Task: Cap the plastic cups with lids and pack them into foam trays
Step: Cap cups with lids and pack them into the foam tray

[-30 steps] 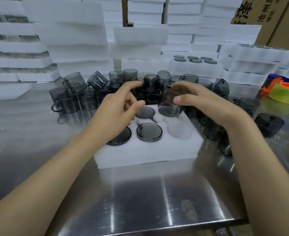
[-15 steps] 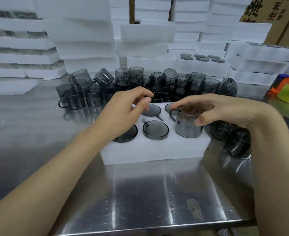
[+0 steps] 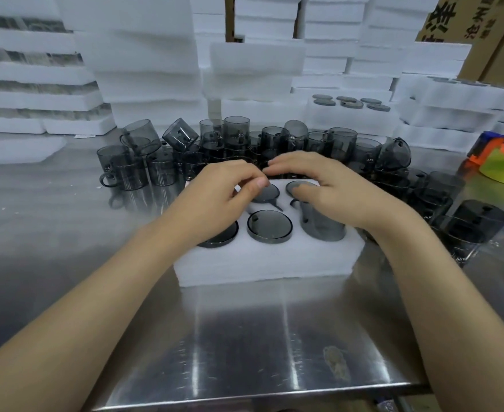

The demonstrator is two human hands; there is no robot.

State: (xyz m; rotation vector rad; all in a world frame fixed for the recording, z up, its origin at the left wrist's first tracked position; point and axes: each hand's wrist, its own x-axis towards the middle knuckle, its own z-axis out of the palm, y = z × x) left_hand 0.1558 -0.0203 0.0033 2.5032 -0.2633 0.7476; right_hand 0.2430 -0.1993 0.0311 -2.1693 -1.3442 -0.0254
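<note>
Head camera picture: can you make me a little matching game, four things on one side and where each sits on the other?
1 foam tray
2 loose cups
3 tape dispenser
4 cardboard boxes

A top right corner of the picture
B right edge of the table
C centre of the table
D heaped behind the tray

Pairs: 1-C, 2-D, 3-B, 4-A

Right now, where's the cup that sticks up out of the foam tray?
In the head view, the raised cup stands in the front right pocket of the foam tray, under the right hand, just right of a lidded cup.
</note>
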